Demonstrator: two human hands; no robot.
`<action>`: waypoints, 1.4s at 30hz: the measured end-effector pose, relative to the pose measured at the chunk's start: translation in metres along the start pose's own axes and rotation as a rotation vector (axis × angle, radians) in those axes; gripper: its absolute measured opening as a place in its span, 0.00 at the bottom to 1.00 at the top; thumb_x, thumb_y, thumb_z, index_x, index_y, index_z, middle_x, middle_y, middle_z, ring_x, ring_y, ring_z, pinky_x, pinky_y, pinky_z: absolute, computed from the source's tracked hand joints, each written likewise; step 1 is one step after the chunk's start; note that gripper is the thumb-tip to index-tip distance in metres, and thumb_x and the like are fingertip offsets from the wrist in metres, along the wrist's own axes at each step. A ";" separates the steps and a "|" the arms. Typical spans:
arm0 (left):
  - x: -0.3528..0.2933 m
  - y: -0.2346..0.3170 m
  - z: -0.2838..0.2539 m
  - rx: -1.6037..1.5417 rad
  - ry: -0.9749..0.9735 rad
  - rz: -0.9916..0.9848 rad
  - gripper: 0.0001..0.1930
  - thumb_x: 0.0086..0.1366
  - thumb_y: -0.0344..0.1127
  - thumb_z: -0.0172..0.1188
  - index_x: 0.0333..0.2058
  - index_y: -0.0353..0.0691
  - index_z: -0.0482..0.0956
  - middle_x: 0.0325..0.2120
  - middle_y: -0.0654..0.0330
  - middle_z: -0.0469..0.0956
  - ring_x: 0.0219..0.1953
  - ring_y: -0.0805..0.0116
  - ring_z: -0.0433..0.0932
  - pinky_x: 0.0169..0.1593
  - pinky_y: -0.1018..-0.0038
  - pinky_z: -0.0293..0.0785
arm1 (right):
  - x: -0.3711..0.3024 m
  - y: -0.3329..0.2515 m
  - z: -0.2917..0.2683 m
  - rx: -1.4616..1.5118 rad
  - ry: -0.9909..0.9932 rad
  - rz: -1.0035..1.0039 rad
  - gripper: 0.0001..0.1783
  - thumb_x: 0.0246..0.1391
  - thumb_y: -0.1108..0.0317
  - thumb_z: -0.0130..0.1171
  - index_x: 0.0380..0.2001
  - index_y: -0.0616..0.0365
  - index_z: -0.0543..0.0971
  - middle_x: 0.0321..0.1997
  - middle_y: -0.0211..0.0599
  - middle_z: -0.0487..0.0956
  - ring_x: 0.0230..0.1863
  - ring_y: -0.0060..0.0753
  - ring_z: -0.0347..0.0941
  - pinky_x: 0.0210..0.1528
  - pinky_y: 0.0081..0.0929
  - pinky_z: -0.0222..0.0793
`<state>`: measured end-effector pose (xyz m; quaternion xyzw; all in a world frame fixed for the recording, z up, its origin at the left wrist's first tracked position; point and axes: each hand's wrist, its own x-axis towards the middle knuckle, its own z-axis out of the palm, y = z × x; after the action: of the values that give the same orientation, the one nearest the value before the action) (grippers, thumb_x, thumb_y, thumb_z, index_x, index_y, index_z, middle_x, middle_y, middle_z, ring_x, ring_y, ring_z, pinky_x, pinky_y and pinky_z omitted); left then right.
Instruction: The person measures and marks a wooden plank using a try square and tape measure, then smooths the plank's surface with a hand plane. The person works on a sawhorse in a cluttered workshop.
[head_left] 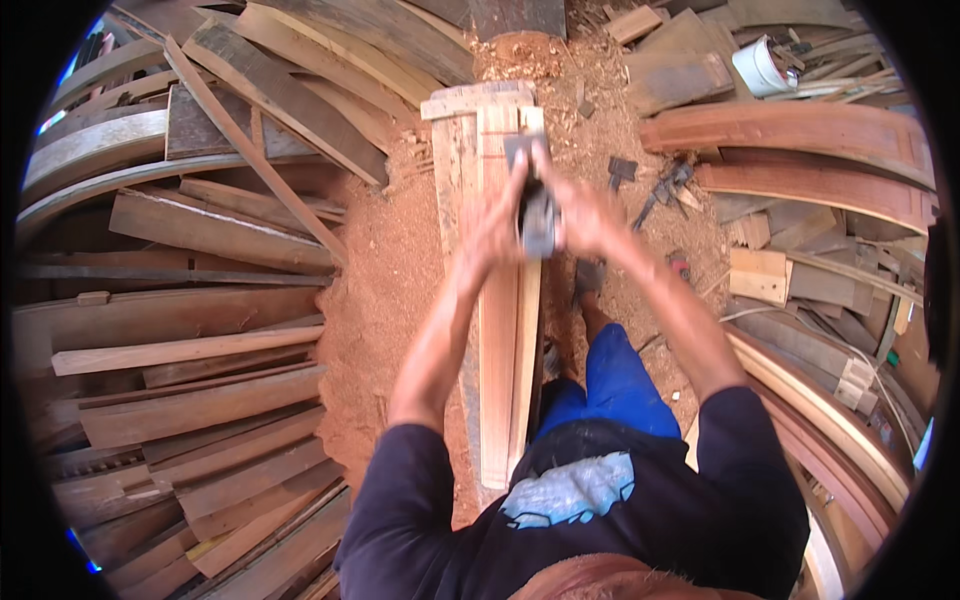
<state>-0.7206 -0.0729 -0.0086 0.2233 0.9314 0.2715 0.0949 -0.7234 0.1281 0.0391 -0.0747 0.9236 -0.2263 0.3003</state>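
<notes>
My left hand point(488, 228) and my right hand point(586, 215) grip a dark hand plane point(538, 228) from both sides. Motion blurs the hands and the tool a little. The plane lies along the right edge of a long reddish-brown board point(498, 350), towards its far end. Beneath the board is a narrow wooden bench point(456, 190) with a crosspiece at its far end. Palms and some fingers are hidden against the plane, while both thumbs point forward along it.
Wood shavings and sawdust point(375, 300) cover the floor. Stacked planks point(220, 350) crowd the left side. Curved reddish timbers point(790, 130) and a white bucket point(765, 68) lie to the right. A dark mallet-shaped tool point(622, 170) rests on the shavings beyond my right hand.
</notes>
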 end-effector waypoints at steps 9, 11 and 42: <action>0.113 -0.028 -0.024 -0.114 0.061 0.105 0.63 0.46 0.68 0.77 0.73 0.36 0.60 0.51 0.48 0.85 0.52 0.51 0.86 0.57 0.65 0.81 | 0.099 0.044 -0.036 0.071 0.501 -0.391 0.54 0.56 0.68 0.70 0.80 0.41 0.50 0.36 0.49 0.87 0.32 0.33 0.83 0.28 0.30 0.79; 0.116 -0.022 -0.029 -0.034 0.063 0.080 0.64 0.48 0.73 0.73 0.73 0.34 0.60 0.49 0.46 0.85 0.48 0.50 0.86 0.51 0.63 0.82 | 0.089 0.041 -0.037 0.001 0.330 -0.229 0.56 0.55 0.67 0.71 0.80 0.39 0.50 0.36 0.48 0.86 0.33 0.34 0.83 0.28 0.30 0.78; 0.186 -0.026 -0.047 0.104 0.040 -0.037 0.62 0.48 0.79 0.68 0.71 0.38 0.64 0.37 0.45 0.87 0.40 0.48 0.88 0.46 0.58 0.83 | 0.156 0.076 -0.059 -0.112 0.696 -0.398 0.49 0.56 0.67 0.69 0.78 0.44 0.57 0.53 0.41 0.86 0.44 0.40 0.86 0.44 0.36 0.85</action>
<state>-0.9079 -0.0273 0.0064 0.2051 0.9499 0.2252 0.0694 -0.8840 0.1743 -0.0350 -0.1872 0.9485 -0.2410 -0.0846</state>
